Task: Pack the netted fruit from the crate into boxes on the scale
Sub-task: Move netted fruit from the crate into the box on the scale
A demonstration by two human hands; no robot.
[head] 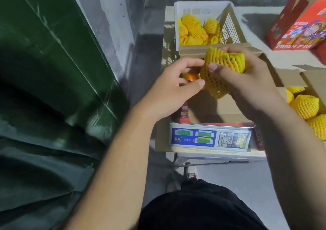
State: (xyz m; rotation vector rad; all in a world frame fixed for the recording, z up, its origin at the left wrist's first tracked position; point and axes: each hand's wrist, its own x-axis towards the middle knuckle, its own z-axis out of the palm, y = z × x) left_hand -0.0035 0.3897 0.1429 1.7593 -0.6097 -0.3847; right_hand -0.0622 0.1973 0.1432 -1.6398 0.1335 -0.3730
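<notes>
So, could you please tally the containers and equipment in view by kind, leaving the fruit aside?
White crate: 1
Open brown boxes: 2, one on the scale, one at right
Red printed boxes: 1 clearly seen, perhaps more at the far right edge
Scale: 1
Total: 5

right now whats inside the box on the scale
Mostly bare cardboard floor shows inside the box. Both hands, left and right, holding a netted fruit, cover its far part.
</notes>
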